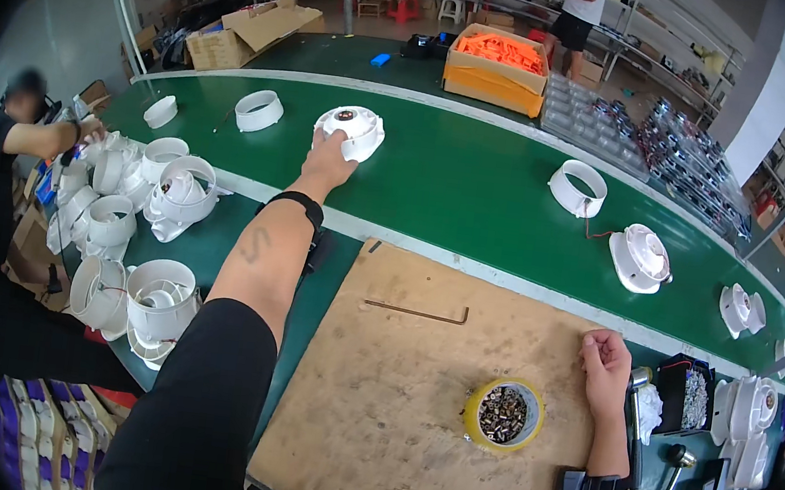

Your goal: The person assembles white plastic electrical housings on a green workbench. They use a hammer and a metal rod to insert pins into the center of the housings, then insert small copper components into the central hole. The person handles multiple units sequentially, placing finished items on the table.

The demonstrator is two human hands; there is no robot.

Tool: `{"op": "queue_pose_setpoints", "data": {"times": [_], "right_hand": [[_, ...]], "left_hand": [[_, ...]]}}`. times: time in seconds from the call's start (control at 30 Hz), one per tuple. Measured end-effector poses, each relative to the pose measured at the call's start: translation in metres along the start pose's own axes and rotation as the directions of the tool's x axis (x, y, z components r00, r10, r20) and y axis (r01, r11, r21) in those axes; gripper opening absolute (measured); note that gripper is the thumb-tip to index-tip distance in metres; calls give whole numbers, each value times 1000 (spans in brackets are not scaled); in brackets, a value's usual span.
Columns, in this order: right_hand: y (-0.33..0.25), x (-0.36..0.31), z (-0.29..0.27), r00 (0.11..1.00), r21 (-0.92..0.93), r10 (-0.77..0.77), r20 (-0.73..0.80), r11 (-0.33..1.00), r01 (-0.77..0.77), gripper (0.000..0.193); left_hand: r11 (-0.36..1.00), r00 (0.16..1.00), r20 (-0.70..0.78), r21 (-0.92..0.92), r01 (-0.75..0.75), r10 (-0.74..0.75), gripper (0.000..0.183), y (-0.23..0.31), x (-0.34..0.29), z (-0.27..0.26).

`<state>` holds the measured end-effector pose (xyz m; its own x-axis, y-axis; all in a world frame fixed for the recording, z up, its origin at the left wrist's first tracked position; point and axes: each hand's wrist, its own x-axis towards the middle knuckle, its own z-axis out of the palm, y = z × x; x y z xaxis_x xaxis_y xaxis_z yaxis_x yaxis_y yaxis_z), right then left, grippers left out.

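Observation:
My left arm reaches across the bench to the green belt, and my left hand (328, 161) is closed on the near edge of a white plastic fan housing (356, 127). A round hub with a dark centre shows on top of that housing; my fingertips are partly hidden. My right hand (604, 362) rests at the right edge of a brown work board (398, 363), its fingers curled in with nothing visible in them. On the board lie a thin L-shaped hex key (415, 313) and, left of my right forearm, a yellow-sided round tub (469, 416) of small metal screws.
Several white housings and rings (160, 300) crowd the bench at left, beside a seated person (3, 187). The green belt (460, 170) carries more white rings and housings. A black bin (688, 379) of small parts and a tool with a black cable (668, 475) lie at right.

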<state>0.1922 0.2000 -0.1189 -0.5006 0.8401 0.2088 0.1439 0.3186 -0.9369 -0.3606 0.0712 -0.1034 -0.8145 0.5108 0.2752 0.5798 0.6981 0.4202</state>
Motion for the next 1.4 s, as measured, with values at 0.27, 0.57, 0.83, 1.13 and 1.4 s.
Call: {"op": "queue_pose_setpoints", "data": {"times": [0.27,0.57,0.83,1.13,1.4], "right_hand": [[-8,-2,-3,998,37,64,15,997,-65,9],[-5,-1,-4,1000,-83,13,12,996,-12,12],[-2,-3,-8,999,-33,-38,-12,999,38,17],[-113,-32,8,960,90,-249,129,967,239,37],[-144,-56,7,980,-324,-176,91,925,196,32]], "left_hand": [[931,925,-169,-78,-356,340,35,20,-36,-10],[655,625,-352,-41,-754,697,26,78,-131,-75],[444,526,-378,-287,-849,762,29,130,-199,-124],[276,660,269,-956,97,702,30,144,-269,-116],[291,605,601,-793,535,523,62,152,-297,-119]]}}
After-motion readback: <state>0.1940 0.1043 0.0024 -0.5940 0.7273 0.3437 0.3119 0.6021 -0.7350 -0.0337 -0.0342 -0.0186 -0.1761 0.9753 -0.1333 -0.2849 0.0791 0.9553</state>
